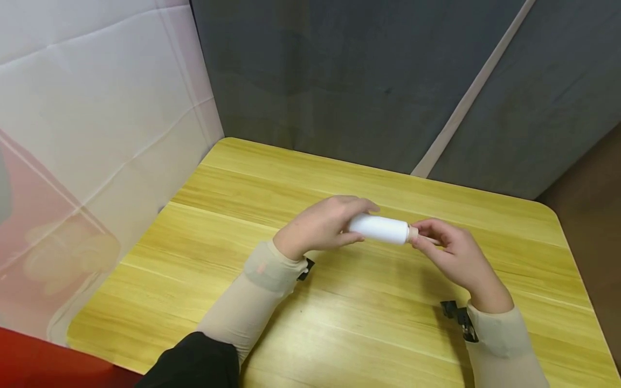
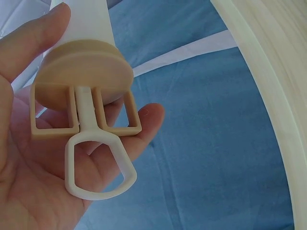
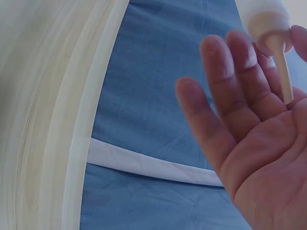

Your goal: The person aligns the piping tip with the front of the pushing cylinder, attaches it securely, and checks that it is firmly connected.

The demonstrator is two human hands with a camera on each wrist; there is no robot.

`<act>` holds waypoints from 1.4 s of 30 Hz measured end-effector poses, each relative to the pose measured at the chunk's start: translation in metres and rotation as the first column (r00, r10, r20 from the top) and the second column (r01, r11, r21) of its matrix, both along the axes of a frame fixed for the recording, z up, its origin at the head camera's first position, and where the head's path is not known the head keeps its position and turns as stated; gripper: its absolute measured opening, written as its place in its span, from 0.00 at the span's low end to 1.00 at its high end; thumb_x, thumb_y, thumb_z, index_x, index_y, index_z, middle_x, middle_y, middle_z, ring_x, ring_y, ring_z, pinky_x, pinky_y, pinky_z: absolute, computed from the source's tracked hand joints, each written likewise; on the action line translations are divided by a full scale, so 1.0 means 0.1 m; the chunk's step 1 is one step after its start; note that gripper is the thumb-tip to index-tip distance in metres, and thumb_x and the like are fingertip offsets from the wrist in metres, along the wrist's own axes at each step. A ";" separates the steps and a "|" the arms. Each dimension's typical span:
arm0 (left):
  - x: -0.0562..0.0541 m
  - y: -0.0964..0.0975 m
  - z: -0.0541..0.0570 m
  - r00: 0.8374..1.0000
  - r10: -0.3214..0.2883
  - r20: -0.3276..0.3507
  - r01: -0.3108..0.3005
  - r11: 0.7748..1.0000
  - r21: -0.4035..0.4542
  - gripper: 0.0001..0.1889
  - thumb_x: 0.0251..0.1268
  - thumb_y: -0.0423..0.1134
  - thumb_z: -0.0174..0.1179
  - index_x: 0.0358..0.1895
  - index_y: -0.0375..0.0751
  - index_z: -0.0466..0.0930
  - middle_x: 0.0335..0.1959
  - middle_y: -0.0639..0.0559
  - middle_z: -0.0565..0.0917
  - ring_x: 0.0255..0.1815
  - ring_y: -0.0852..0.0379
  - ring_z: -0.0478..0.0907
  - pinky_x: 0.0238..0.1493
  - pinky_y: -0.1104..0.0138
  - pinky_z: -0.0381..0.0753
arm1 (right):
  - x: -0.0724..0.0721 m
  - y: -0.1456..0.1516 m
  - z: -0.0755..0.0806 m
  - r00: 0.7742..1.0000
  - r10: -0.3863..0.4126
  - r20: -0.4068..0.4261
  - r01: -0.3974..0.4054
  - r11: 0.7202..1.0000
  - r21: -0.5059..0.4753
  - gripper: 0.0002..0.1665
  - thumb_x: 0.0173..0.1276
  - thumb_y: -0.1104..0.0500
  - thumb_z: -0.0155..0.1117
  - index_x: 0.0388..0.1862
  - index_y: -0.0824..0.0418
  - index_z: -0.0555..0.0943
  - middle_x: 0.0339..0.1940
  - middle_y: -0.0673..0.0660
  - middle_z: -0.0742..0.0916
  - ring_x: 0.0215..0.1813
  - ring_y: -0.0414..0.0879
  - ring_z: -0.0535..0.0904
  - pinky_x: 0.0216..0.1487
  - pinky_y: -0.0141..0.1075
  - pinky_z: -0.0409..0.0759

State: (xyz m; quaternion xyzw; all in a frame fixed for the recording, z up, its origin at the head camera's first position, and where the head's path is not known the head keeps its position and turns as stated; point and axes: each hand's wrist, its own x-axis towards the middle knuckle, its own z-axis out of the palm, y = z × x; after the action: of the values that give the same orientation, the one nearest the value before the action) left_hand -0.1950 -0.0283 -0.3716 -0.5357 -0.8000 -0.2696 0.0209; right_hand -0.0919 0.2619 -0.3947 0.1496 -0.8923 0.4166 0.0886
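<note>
My left hand point(image 1: 326, 222) grips the barrel of a white decorating syringe point(image 1: 384, 229), held level above the table. In the left wrist view, its tan end cap point(image 2: 84, 69) has two square finger loops and a white plunger with a ring handle point(image 2: 69, 165), pushed close to the cap. At the other end, my right hand point(image 1: 458, 257) pinches the tan base of the narrow nozzle point(image 3: 284, 72) between thumb and forefinger. The right hand's other fingers point(image 3: 218, 57) are spread loosely. The nozzle tip points into the right palm.
Below both hands lies the yellow wood-grain table point(image 1: 310, 339) with rounded corners. A dark grey curtain point(image 1: 339, 81) with a pale strip point(image 1: 466, 102) hangs behind it. On the left is a white printed cloth point(image 1: 107, 108), and a brown surface point(image 1: 597, 215) borders the right.
</note>
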 end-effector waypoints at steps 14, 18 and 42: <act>0.00 0.05 0.02 0.999 0.014 0.038 -0.013 1.000 -0.018 0.33 0.68 0.37 0.76 0.73 0.38 0.74 0.59 0.44 0.85 0.50 0.54 0.81 0.56 0.63 0.81 | 0.01 0.06 -0.01 0.992 0.010 -0.128 -0.017 0.998 -0.056 0.28 0.61 0.73 0.80 0.60 0.62 0.83 0.55 0.55 0.88 0.54 0.38 0.84 0.59 0.26 0.80; -0.01 0.06 0.01 0.999 0.016 0.043 -0.015 1.000 -0.016 0.32 0.68 0.37 0.76 0.72 0.38 0.74 0.60 0.45 0.85 0.50 0.54 0.81 0.55 0.64 0.81 | 0.00 0.07 -0.01 0.963 0.048 -0.266 -0.062 0.997 -0.046 0.33 0.48 0.79 0.85 0.53 0.62 0.86 0.52 0.55 0.89 0.54 0.38 0.84 0.60 0.27 0.79; 0.01 0.06 -0.02 0.990 -0.036 -0.139 0.050 0.994 0.096 0.23 0.67 0.37 0.77 0.63 0.39 0.83 0.54 0.49 0.86 0.51 0.54 0.82 0.58 0.64 0.80 | 0.01 0.05 -0.01 0.942 -0.045 -0.333 0.045 0.999 -0.008 0.22 0.53 0.78 0.82 0.47 0.65 0.89 0.43 0.56 0.92 0.47 0.31 0.84 0.51 0.23 0.78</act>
State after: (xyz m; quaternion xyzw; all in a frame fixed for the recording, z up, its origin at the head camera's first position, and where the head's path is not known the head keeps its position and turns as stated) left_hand -0.1940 -0.0221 -0.3732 -0.5683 -0.7706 -0.2719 0.0965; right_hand -0.0907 0.2665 -0.3957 0.1975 -0.8675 0.3835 0.2478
